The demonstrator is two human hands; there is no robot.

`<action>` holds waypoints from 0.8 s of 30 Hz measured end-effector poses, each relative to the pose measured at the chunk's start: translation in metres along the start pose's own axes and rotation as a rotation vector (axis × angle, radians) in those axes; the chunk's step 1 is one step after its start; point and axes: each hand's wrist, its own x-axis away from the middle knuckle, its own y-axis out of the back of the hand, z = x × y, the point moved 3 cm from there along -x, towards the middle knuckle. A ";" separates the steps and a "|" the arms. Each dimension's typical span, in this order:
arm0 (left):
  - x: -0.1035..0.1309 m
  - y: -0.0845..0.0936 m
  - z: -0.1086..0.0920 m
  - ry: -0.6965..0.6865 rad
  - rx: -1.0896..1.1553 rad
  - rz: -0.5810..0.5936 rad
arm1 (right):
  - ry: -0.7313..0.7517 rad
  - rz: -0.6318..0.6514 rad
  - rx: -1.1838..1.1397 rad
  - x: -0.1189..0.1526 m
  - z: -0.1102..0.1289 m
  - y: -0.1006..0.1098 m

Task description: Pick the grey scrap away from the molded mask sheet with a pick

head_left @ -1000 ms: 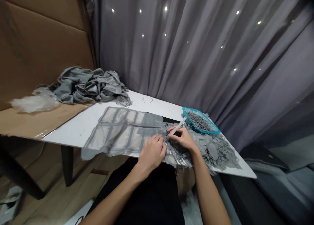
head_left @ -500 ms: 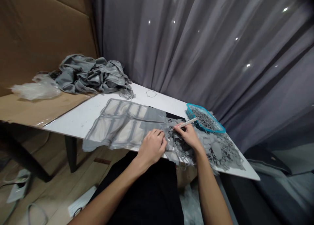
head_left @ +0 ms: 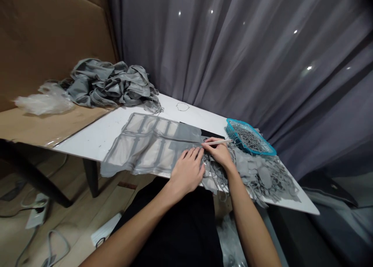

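Observation:
A grey cloth organiser panel with clear pockets (head_left: pixel 148 144) lies spread over the near side of the table. My left hand (head_left: pixel 188 169) rests palm down on its right end, fingers stretched out and pressing on the cloth. My right hand (head_left: pixel 218 152) is closed in a pinch on a slim white stick (head_left: pixel 223 142), which looks like a flat pen or blade handle. The stick's left end meets the panel's right edge, just beyond my left fingertips. Grey cords and scraps (head_left: pixel 217 172) lie tangled under and beside my right hand.
Behind my right hand stands a blue basket (head_left: pixel 233 132) of thin grey strips. Grey offcuts (head_left: pixel 271 179) cover the table's right end. At the back left are heaped grey cloth pieces (head_left: pixel 110 82) and a clear plastic bag (head_left: pixel 46 100). A thin loop (head_left: pixel 182 106) lies on the white tabletop (head_left: pixel 201 115).
My right hand has moved left and up to the panel's edge, and the stick now lies flatter. My left hand's fingers have straightened onto the cloth. The view has shifted slightly.

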 end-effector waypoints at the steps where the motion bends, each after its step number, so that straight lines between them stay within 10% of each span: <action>1: 0.000 0.001 0.000 -0.003 -0.008 0.004 | 0.009 0.015 0.007 0.002 -0.001 0.000; 24: 0.000 -0.002 -0.002 -0.004 -0.011 -0.008 | 0.068 0.026 -0.057 0.011 -0.007 -0.001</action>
